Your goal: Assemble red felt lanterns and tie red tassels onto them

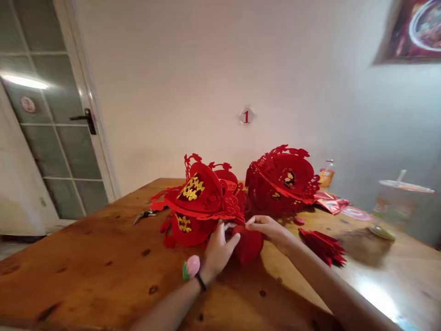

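Observation:
A red felt lantern point(203, 209) with gold cut-out patterns and frilled edges lies on the table in front of me. From its lower right corner hangs a red heart-shaped felt piece point(248, 248). My left hand point(219, 248) is closed at that corner, fingers curled against the lantern and thumb reaching toward the heart. Thumb and fingers of my right hand point(267, 227) pinch the heart's top where it meets the lantern's edge. The exact joint between them is partly hidden by my fingers.
Behind to the right stands another red lantern point(282, 179). Pliers point(144, 215) lie on the wooden table point(103, 262) at left. At right are a stack of red felt pieces point(324, 247), a shiny red packet point(330, 202), an orange bottle point(327, 174) and a clear lidded cup point(396, 207).

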Available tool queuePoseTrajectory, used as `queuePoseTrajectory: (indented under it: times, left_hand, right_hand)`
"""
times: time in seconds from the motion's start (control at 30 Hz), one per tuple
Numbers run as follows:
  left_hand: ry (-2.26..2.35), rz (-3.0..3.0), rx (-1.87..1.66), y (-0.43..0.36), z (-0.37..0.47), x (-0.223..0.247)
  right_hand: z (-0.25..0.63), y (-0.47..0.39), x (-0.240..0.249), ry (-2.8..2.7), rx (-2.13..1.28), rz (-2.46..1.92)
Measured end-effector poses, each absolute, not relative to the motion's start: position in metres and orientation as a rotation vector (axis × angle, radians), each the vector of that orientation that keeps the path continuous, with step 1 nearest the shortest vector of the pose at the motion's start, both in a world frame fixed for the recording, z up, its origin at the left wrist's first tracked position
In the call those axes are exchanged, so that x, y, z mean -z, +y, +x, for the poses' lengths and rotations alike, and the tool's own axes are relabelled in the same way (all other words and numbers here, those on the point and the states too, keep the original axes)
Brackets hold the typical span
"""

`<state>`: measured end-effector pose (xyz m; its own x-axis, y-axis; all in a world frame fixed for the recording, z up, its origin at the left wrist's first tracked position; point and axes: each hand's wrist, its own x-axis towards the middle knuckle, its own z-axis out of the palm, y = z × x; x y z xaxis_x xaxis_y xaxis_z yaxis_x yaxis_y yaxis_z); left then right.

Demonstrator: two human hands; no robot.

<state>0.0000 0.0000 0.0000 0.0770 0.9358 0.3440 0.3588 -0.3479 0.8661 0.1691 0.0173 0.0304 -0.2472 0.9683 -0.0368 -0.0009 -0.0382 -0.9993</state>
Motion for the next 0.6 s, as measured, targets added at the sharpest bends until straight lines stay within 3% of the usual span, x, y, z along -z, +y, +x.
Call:
queuePoseTrajectory:
  times: [0.3, 0.47, 0.6]
  left_hand:
    - [0.959, 1.826, -1.252, -0.012, -0.010, -0.013]
    - [1.089, 1.710, -1.395, -0.004, -0.025, -0.014]
    - [1.161, 1.652, -1.476, -0.007, -0.040, -0.015]
  right_hand:
    - [0.185, -0.005, -0.011, -1.138, -1.804, -0.903]
    - [0.157, -0.012, -0.008, -1.111, -1.854, -0.813]
    - [0.134, -0.020, -0.004, -1.216, -1.705, -0.873]
